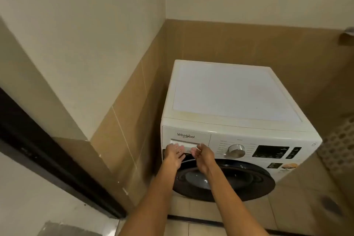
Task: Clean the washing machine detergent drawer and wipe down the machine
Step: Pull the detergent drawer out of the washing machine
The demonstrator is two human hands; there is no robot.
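Note:
A white front-loading washing machine [235, 92] stands in a tiled corner. Its detergent drawer [186, 137], marked Whirlpool, sits flush in the upper left of the front panel. My left hand [174, 154] reaches to the drawer's recessed handle, fingers straight and spread just below it. My right hand [203, 154] is beside it, fingers loosely curled at the handle's right end. Whether either hand touches the handle is unclear. Neither hand holds anything. The dark round door [226, 180] lies below both wrists.
A silver dial [237, 151] and a black display [271, 151] sit right of the drawer. Tan tiled walls close in behind and on the left. A dark door frame [47, 151] runs diagonally at the left. A perforated panel [339, 149] stands at the right.

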